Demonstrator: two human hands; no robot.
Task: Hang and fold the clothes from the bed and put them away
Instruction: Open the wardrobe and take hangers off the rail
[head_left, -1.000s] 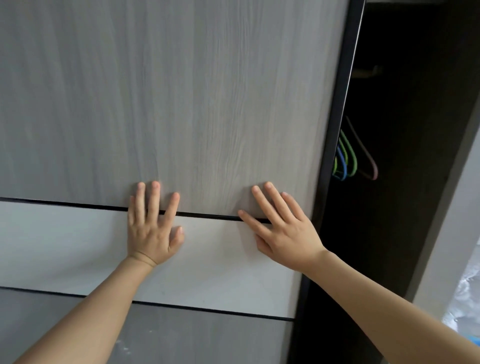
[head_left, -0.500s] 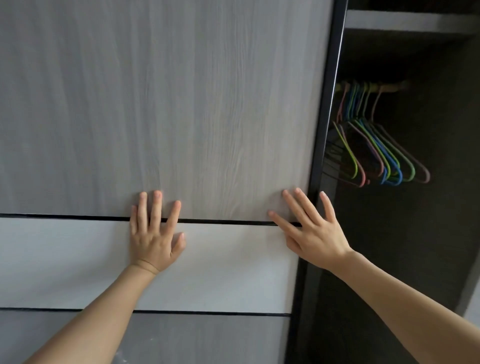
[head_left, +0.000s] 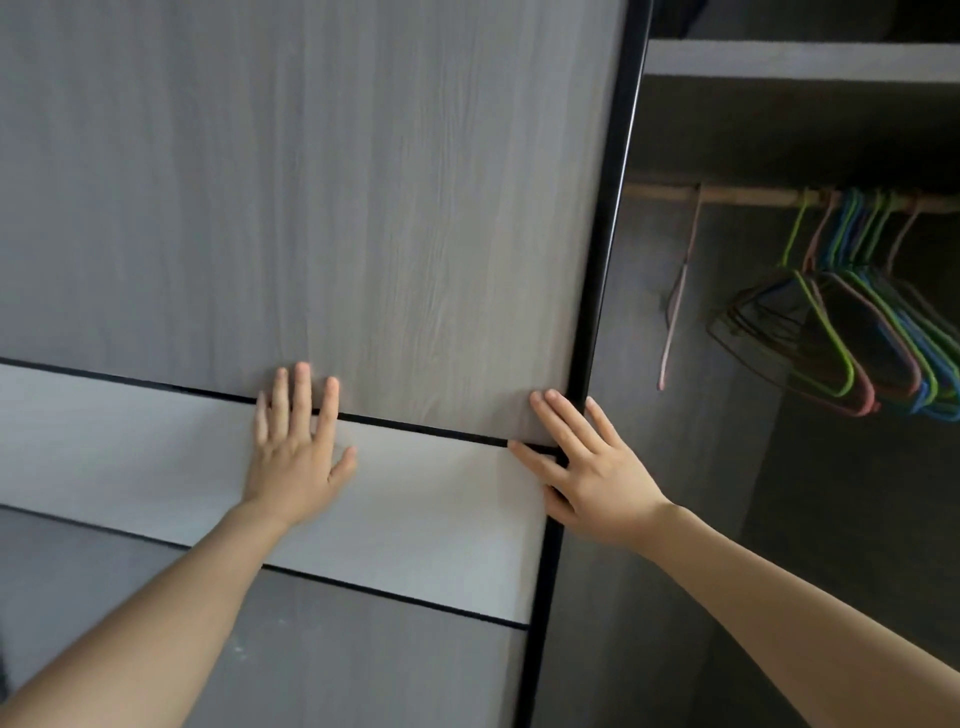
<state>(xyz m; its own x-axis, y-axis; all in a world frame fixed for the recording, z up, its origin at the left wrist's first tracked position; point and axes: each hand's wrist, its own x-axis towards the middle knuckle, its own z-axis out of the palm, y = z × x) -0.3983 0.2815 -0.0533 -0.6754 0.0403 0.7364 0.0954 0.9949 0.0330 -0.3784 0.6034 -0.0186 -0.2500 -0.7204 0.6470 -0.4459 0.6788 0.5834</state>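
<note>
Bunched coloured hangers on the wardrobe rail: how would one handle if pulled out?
Probably light and a bit springy: the hangers look like thin coated wire. Likely to snag neighbours, since they hang overlapped in one tight bunch. Should swing freely, hooked only over the round rail.

There are two hands, left hand at 7 o'clock and right hand at 5 o'clock, one sliding wardrobe door, one shelf at 1 o'clock, one rail at 2 o'clock, one lone pink hanger, and a hanger bunch at 3 o'clock too overlapped to count.
</note>
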